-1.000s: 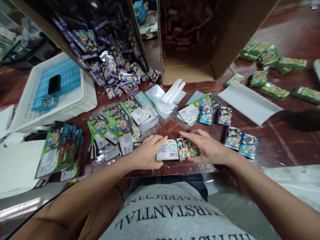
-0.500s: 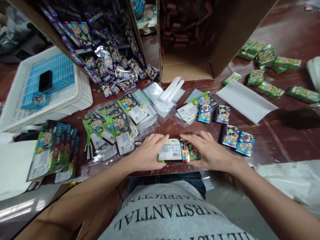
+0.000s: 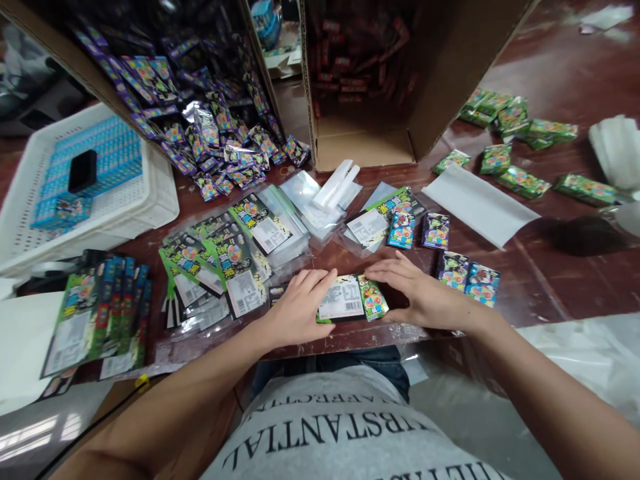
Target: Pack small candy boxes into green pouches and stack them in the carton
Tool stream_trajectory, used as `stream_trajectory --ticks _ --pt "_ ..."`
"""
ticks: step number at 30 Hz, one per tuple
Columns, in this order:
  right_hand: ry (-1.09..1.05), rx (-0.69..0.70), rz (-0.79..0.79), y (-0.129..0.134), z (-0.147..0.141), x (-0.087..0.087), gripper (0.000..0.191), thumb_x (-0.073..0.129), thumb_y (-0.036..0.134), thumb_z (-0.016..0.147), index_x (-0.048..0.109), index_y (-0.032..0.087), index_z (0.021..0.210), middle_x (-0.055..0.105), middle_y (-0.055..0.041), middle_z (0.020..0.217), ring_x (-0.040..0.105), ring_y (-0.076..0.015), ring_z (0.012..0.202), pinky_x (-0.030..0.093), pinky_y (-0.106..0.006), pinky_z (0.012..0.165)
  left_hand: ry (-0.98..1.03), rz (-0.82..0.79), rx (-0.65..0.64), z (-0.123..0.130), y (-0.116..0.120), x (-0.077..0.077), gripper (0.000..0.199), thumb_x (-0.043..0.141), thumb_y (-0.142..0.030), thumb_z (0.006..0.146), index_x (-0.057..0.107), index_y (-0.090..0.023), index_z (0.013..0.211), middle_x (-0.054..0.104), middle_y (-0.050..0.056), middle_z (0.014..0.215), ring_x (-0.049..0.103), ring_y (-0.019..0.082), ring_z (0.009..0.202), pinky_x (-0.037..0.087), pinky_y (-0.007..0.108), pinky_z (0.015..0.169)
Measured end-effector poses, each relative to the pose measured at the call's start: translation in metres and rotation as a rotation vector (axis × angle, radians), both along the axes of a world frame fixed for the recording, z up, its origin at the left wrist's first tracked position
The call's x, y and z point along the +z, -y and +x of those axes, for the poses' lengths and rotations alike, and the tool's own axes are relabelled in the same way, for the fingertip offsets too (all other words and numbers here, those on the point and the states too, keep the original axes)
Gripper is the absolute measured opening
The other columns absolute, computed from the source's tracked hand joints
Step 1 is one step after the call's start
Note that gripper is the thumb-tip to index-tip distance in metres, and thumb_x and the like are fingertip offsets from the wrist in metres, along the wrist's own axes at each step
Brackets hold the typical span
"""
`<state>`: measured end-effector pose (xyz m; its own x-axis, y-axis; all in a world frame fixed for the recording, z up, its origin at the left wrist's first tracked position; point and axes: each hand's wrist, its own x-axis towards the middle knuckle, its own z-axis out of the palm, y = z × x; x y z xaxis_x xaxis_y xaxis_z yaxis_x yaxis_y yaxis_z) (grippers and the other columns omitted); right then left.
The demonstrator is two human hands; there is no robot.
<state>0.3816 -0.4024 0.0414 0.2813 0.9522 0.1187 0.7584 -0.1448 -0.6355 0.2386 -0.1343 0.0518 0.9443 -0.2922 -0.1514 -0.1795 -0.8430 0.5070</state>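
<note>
My left hand (image 3: 299,303) lies over the left part of a black-and-green printed packet (image 3: 341,298) with a white barcode label, gripping it at the table's front edge. A small green candy-type box (image 3: 373,297) sticks out of or abuts the packet's right end; I cannot tell how much is inside. My right hand (image 3: 417,293) holds this box, fingers at its far edge and thumb at its near edge. Just beyond are a blue box (image 3: 401,230) and a purple box (image 3: 435,231). Another purple box (image 3: 453,270) and blue box (image 3: 482,283) lie by my right wrist.
Printed packets (image 3: 240,267) are fanned out on the left, beside a standing stack (image 3: 100,313). A white crate (image 3: 155,190) holds blue boxes and a phone (image 3: 83,171). Open cartons (image 3: 365,148) stand behind. Green packs (image 3: 523,181) and a white sheet (image 3: 483,203) lie right.
The red box seen between packet and green box is out of sight now. The green box and my right fingertips have come left, up against the packet. The view has shifted slightly.
</note>
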Motion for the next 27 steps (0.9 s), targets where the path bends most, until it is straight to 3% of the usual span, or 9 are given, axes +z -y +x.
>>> stream_trajectory --ticks 5,8,11,15,17,21,25,27 --pt "-0.043 0.025 0.014 -0.009 0.015 0.011 0.075 0.080 0.049 0.079 0.051 0.025 0.144 0.059 -0.0128 0.140 0.054 -0.0313 0.131 0.033 -0.058 0.116 -0.053 -0.066 0.054 0.002 0.001 0.009 0.094 0.072 -0.035 0.074 0.030 -0.015 0.156 0.046 0.014 0.145 0.041 0.032 0.136 0.032 0.049 0.120" --pt "-0.022 0.003 0.049 -0.018 0.013 0.013 0.076 0.080 0.057 0.077 0.054 0.026 0.141 0.061 -0.0120 0.138 0.056 -0.0327 0.130 0.025 -0.061 0.120 -0.046 -0.087 0.133 0.004 0.006 0.011 0.097 0.075 -0.036 0.072 0.030 -0.015 0.156 0.045 0.013 0.146 0.041 0.032 0.136 0.034 0.049 0.119" --pt "-0.011 -0.126 0.129 -0.023 0.006 0.010 0.076 0.078 0.056 0.078 0.051 0.028 0.143 0.051 -0.0137 0.149 0.047 -0.0337 0.139 0.028 -0.060 0.120 0.007 -0.086 0.238 0.006 0.011 0.011 0.096 0.074 -0.036 0.074 0.030 -0.016 0.156 0.044 0.013 0.148 0.040 0.032 0.139 0.034 0.048 0.120" --pt "-0.073 -0.328 0.207 -0.026 -0.007 0.003 0.052 0.078 0.049 0.082 0.061 0.027 0.126 0.039 -0.0125 0.159 0.036 -0.0338 0.147 0.034 -0.056 0.119 0.041 -0.116 0.363 0.008 0.019 0.013 0.097 0.075 -0.039 0.074 0.029 -0.018 0.157 0.044 0.012 0.149 0.045 0.032 0.137 0.037 0.049 0.118" --pt "-0.141 -0.316 0.212 -0.029 -0.013 -0.001 0.042 0.076 0.047 0.085 0.065 0.027 0.120 0.034 -0.0103 0.163 0.033 -0.0332 0.150 0.032 -0.055 0.120 0.059 -0.137 0.408 0.010 0.023 0.013 0.097 0.075 -0.041 0.073 0.029 -0.019 0.156 0.044 0.012 0.149 0.048 0.033 0.135 0.039 0.050 0.116" --pt "-0.251 -0.304 0.207 -0.036 -0.017 -0.004 0.040 0.076 0.046 0.085 0.068 0.025 0.119 0.018 -0.0077 0.170 0.022 -0.0332 0.154 0.027 -0.053 0.124 0.099 -0.147 0.468 0.013 0.027 0.011 0.094 0.074 -0.041 0.074 0.031 -0.020 0.155 0.044 0.013 0.150 0.047 0.033 0.137 0.039 0.050 0.117" --pt "-0.385 -0.303 0.151 -0.034 -0.005 0.002 0.022 0.070 0.045 0.090 0.072 0.023 0.094 0.028 -0.0073 0.167 0.028 -0.0319 0.152 0.024 -0.054 0.124 0.017 -0.169 0.464 0.014 0.023 0.009 0.097 0.077 -0.044 0.072 0.031 -0.020 0.155 0.042 0.013 0.151 0.048 0.034 0.137 0.039 0.051 0.117" --pt "-0.422 -0.250 0.097 -0.032 0.004 0.007 0.025 0.070 0.046 0.089 0.070 0.022 0.082 0.034 -0.0069 0.164 0.031 -0.0321 0.151 0.024 -0.056 0.123 -0.029 -0.203 0.434 0.015 0.021 0.009 0.099 0.077 -0.044 0.072 0.030 -0.019 0.155 0.041 0.013 0.151 0.048 0.033 0.138 0.039 0.049 0.118"
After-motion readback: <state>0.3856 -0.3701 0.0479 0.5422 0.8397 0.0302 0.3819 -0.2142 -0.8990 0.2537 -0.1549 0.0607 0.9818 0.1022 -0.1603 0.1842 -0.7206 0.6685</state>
